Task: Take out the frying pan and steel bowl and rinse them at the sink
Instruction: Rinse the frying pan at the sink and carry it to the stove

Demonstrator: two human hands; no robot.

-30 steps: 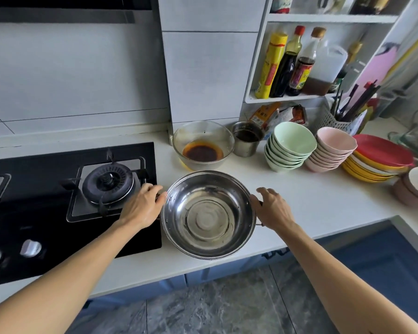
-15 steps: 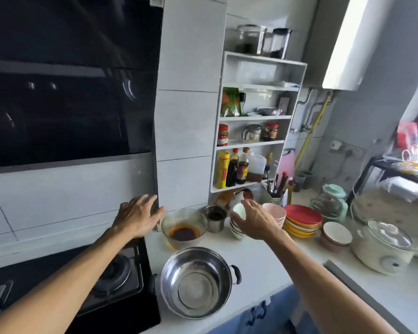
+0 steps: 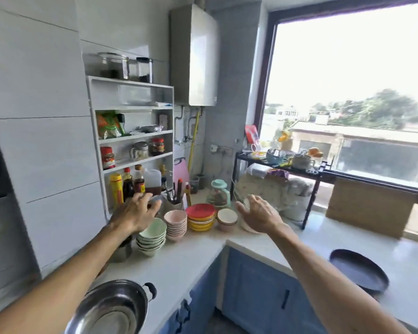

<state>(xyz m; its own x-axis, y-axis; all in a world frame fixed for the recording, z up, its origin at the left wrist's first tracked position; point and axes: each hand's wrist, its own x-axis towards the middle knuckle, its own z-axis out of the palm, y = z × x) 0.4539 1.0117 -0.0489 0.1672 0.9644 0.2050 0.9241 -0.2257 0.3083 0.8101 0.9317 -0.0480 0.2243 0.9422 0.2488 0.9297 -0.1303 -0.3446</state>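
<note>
Your left hand hovers just left of the red-and-yellow plate stack, fingers spread, holding nothing. Your right hand hovers just right of that stack, likewise loose and empty. The steel bowl stands on the white counter well below and left of the stack. The dark frying pan lies well to the stack's lower right, apart from both hands.
</note>
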